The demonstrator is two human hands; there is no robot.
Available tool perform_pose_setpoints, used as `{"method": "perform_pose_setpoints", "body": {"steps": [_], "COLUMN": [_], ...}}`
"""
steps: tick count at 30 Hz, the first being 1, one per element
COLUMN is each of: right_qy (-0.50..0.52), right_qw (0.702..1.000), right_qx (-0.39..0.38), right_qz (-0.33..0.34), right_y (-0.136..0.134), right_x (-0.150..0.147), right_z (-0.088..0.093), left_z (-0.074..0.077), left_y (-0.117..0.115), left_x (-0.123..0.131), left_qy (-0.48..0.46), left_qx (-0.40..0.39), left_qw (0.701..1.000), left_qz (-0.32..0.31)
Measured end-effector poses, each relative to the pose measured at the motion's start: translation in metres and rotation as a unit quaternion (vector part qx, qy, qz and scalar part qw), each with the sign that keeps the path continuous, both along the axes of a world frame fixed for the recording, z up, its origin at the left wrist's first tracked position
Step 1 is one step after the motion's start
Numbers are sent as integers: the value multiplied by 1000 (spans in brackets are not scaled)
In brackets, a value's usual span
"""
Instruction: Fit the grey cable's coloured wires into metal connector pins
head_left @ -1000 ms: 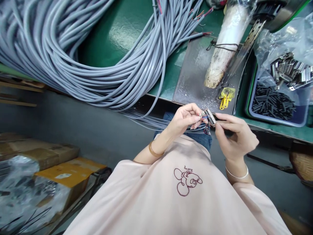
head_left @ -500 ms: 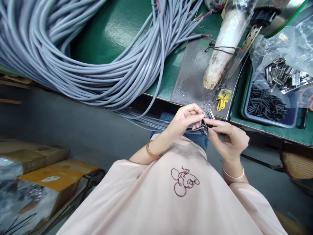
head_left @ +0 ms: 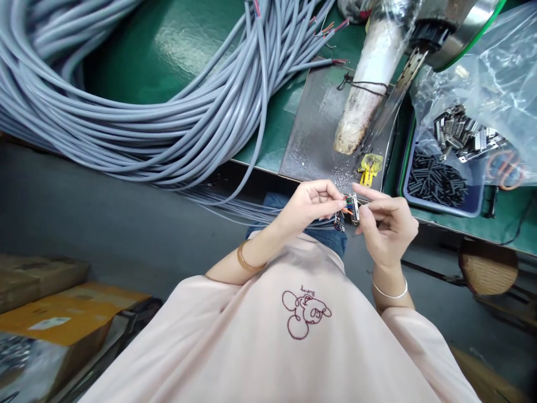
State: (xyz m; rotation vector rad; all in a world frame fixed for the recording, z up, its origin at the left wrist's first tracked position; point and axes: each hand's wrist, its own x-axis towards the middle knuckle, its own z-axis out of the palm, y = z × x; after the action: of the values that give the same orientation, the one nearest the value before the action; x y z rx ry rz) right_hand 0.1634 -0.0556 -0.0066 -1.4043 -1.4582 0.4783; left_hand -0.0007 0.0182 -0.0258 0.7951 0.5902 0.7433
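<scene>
A multi-pin D-sub connector (head_left: 354,208), with coloured wires on its left side, is held up between my hands just off the table's front edge. My left hand (head_left: 312,201) pinches the coloured wires (head_left: 347,204) close to the connector. Around the connector's right side are the fingers of my right hand (head_left: 388,224), index finger at its top end and thumb at its right edge. Just below the left fingertips hangs a second wired connector (head_left: 339,222). Grey cables (head_left: 268,214) run left from there, across my lap.
A large bundle of grey cables (head_left: 180,120) covers the table's left. Above the metal plate (head_left: 312,120) is a wrapped white rod (head_left: 356,106), beside a yellow clip-like piece (head_left: 369,170). At right, a blue tray (head_left: 444,207) holds black sleeves (head_left: 436,179) and bagged metal connectors (head_left: 465,131).
The connector has turned so its wired side faces left. My right fingers have moved from the wires to the connector's right side. The whole view has shifted slightly.
</scene>
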Motion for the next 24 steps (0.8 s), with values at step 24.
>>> {"method": "perform_pose_setpoints", "body": {"steps": [24], "right_qy": [-133], "right_qw": [976], "right_qx": [153], "right_qz": [-81], "right_y": [11], "right_x": [-4], "right_z": [-14], "left_z": [10], "left_y": [0], "left_x": [11], "left_qy": [50], "left_qx": [65], "left_qw": [990], "left_qz": [116]}}
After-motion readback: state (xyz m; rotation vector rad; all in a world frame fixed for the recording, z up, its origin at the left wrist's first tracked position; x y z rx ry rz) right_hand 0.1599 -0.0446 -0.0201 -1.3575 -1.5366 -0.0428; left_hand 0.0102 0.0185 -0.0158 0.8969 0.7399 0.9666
